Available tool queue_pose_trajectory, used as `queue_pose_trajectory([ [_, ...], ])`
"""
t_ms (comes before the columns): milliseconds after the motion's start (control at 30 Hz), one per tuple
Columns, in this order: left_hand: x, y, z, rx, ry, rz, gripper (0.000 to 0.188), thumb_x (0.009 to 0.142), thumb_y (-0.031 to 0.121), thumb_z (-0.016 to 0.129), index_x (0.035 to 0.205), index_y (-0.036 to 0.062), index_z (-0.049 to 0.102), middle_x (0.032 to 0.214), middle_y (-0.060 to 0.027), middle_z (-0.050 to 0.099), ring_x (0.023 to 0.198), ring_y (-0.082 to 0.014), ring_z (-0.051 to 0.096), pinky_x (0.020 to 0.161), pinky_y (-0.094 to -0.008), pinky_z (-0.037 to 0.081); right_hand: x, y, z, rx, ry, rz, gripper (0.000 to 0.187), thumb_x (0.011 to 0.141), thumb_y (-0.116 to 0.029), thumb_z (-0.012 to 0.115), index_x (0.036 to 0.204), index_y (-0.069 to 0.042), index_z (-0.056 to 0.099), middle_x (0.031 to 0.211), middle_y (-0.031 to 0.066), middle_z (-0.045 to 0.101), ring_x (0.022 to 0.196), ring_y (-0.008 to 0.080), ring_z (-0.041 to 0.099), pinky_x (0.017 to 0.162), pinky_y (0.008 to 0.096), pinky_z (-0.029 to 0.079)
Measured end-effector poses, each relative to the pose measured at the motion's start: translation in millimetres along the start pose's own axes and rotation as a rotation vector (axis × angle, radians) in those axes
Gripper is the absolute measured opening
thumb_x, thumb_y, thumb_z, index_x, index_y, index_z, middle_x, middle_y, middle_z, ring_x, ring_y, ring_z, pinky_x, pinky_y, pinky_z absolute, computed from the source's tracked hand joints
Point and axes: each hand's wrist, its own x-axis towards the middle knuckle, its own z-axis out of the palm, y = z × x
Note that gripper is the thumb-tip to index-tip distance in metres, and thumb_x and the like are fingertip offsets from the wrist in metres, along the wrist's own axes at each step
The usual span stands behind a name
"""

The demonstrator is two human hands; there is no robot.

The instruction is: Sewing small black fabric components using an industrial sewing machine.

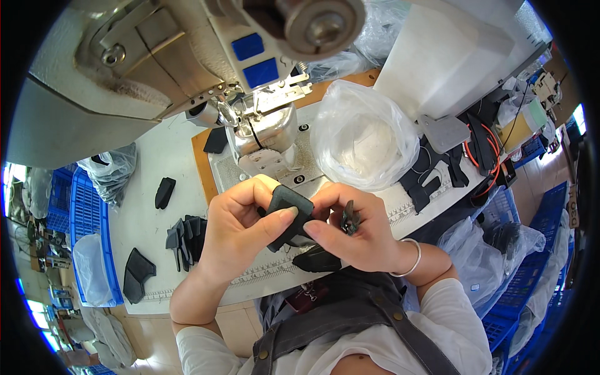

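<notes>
In front of the sewing machine, a dark padded fabric piece (292,199) is held up between my hands. My left hand (240,228) grips it, thumb pressed on its face. My right hand (362,231) pinches its right edge with thumb and fingers. Black thread snips (350,217) are tucked in the right hand's curled fingers, partly hidden. Below the hands, another dark piece (317,258) lies at the table's near edge. A cluster of dark pieces (185,237) stands beside my left wrist.
The sewing machine's metal bed (265,140) rises beyond my hands. A clear plastic bag (365,140) sits right of it, with black straps (431,181) farther right. Loose dark pieces (139,275) lie at the table's left. Blue crates (90,231) flank the table (153,187).
</notes>
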Motion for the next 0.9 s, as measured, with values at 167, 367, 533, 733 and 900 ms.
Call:
queue_pose_trajectory([
  [167,-4,4,4,0.068,0.023,0.034,0.009,0.077,-0.003,0.06,0.076,-0.0011,0.051,0.086,-0.0055,0.054,0.077,-0.0081,0.05,0.067,-0.0215,0.042,14,-2,-14,0.026,-0.147,0.155,0.013,0.08,-0.012,0.061,0.076,-0.002,0.056,0.058,-0.0008,0.051,0.049,0.004,0.039,0.044,0.0216,0.029],
  [367,-3,17,12,0.083,0.118,-0.007,0.009,0.08,0.002,0.06,0.085,-0.0031,0.054,0.085,-0.003,0.056,0.076,-0.0054,0.053,0.065,-0.0185,0.044,18,-3,-20,-0.089,-0.124,-0.107,0.012,0.079,-0.008,0.06,0.071,-0.001,0.054,0.058,0.002,0.048,0.048,0.006,0.039,0.044,0.022,0.029],
  [533,-8,15,4,0.211,0.076,-0.044,0.011,0.083,0.007,0.058,0.088,-0.0021,0.056,0.073,0.001,0.055,0.068,-0.0034,0.05,0.061,-0.0172,0.041,21,-3,-17,-0.052,-0.144,-0.118,0.012,0.08,-0.008,0.06,0.072,-0.001,0.054,0.058,0.0023,0.047,0.048,0.0057,0.038,0.043,0.0228,0.028],
  [733,4,28,-10,0.179,0.161,-0.039,0.013,0.082,0.011,0.058,0.085,-0.001,0.057,0.072,0.0015,0.054,0.064,-0.0018,0.046,0.056,-0.0169,0.037,37,-11,-1,0.15,-0.104,0.22,0.015,0.083,-0.012,0.057,0.072,-0.001,0.056,0.06,-0.0017,0.05,0.049,0.0037,0.041,0.044,0.0191,0.032],
  [900,30,55,-45,0.276,0.12,-0.128,0.014,0.075,0.012,0.06,0.078,-0.001,0.058,0.068,-0.0012,0.055,0.054,-0.0051,0.049,0.046,-0.0197,0.039,63,-18,17,0.357,-0.088,0.374,0.014,0.082,-0.012,0.058,0.072,-0.003,0.058,0.058,-0.0028,0.05,0.049,0.0034,0.043,0.044,0.0187,0.033],
])
